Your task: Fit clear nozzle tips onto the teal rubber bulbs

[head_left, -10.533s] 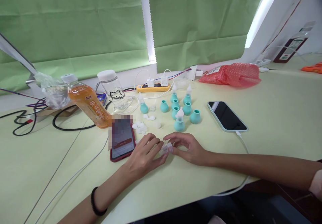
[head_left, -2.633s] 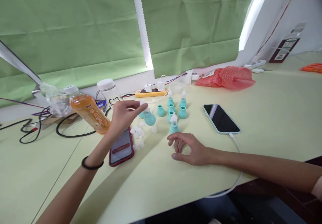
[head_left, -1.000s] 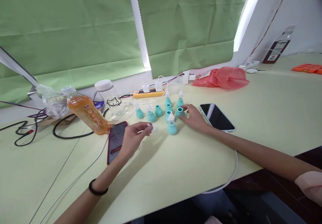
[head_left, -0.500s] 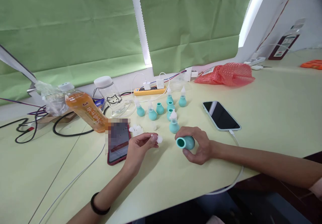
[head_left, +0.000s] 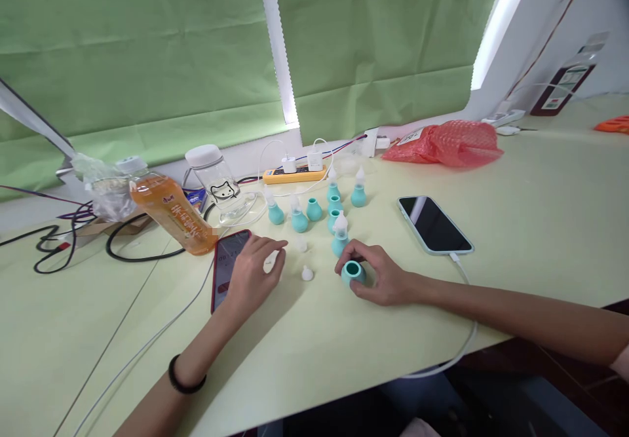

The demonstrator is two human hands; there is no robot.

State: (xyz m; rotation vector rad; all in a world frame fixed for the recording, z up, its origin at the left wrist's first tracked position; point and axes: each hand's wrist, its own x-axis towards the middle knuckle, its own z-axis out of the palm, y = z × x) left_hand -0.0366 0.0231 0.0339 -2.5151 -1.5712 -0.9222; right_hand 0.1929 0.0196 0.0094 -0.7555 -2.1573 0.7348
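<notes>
My right hand grips a teal rubber bulb, which is upright with its round mouth facing up. A small white nozzle tip rests on the table to the left of that bulb. My left hand hovers over the small white pieces beside the phone, fingers apart, and most of those pieces are hidden behind it. Just behind my right hand stands a teal bulb with a clear nozzle. Farther back are several more teal bulbs, some topped with nozzles and some bare.
A red-cased phone lies partly under my left hand. An orange drink bottle and a clear cup stand at left. Behind are a yellow power strip and red bubble wrap. A charging phone lies at right.
My left hand has let go of the white nozzle tip, leaving it on the table, and moved left to the white pieces. My right hand has turned the bulb from tilted to upright.
</notes>
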